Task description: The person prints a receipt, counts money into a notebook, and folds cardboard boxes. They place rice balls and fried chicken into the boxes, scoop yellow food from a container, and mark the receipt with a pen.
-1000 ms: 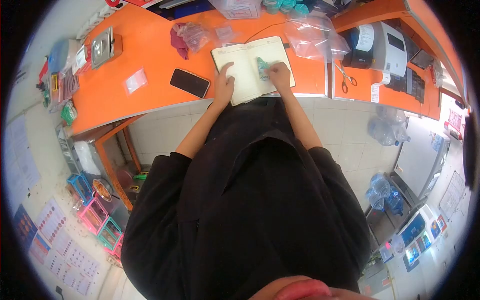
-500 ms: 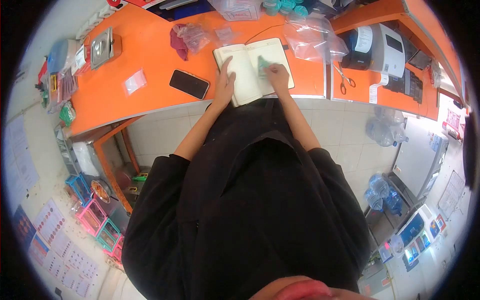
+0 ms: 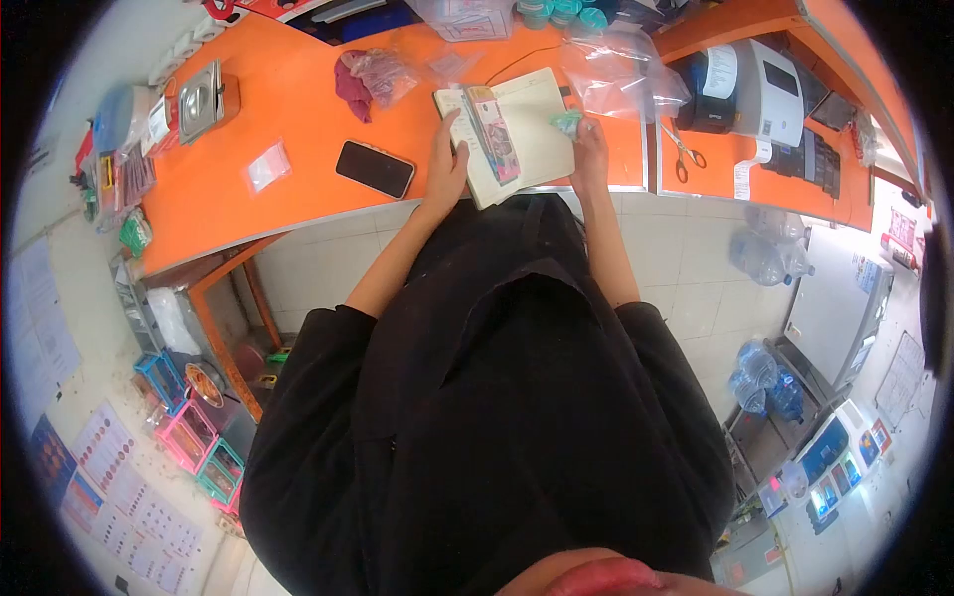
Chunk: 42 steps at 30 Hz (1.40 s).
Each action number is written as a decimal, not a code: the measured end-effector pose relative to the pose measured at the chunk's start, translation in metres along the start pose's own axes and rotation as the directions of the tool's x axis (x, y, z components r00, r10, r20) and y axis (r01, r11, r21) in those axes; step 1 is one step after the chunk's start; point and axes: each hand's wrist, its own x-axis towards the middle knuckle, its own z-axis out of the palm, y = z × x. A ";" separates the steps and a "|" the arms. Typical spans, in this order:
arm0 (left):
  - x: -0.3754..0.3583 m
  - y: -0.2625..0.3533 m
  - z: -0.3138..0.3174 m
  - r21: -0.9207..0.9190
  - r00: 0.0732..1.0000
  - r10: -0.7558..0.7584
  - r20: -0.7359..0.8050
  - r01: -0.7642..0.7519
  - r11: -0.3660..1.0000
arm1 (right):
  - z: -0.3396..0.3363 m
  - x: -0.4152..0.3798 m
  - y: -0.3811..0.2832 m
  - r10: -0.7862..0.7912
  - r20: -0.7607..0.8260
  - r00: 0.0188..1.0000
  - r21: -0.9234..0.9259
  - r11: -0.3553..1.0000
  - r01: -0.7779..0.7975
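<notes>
An open notebook (image 3: 542,114) lies at the front edge of the orange table. My left hand (image 3: 447,164) grips its left side, thumb over the page. Across the left page rests a small pile of long, pink and grey printed slips (image 3: 494,134) that look like banknotes. My right hand (image 3: 590,159) is at the notebook's right edge, fingers closed on a crumpled green paper piece (image 3: 566,122), perhaps a banknote. Handwriting shows on the left page; the right page looks blank.
A black phone (image 3: 375,170) lies left of the notebook. Beyond are a dark red cloth (image 3: 352,87) and plastic bags (image 3: 621,74). Scissors (image 3: 682,154) and a label printer (image 3: 765,94) sit to the right. A metal container (image 3: 203,99) stands far left.
My right hand has moved right, off the right page to its outer edge, with the green piece. The pink and grey slips now show on the left page, where a bare page was.
</notes>
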 end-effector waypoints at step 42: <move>0.002 0.000 0.007 -0.033 0.981 -0.189 -0.046 0.187 0.982 | 0.057 -0.055 0.007 0.032 0.435 0.900 -0.865 0.293 0.408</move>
